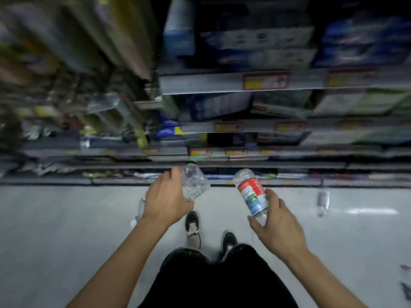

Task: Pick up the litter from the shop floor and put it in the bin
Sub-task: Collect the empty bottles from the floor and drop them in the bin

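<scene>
Motion blur smears the shelves [244, 85], so the packages and price tags on them cannot be read. The left hand [165, 200] hides part of a clear bottle [194, 181] and most of a pale piece of litter [140, 207] on the floor behind the wrist. A small bottle [322, 203] farther right is too blurred to make out. Both forearms are cut off by the lower edge.

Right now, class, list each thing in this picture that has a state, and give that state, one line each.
Left hand: grips the clear bottle.
Right hand: grips the labelled bottle.
Clear bottle: held, off the floor, crumpled.
Labelled bottle: held, tilted, off the floor.
Floor bottle: lying on the floor, right side.
Litter: on the floor, partly behind the left wrist.
</scene>
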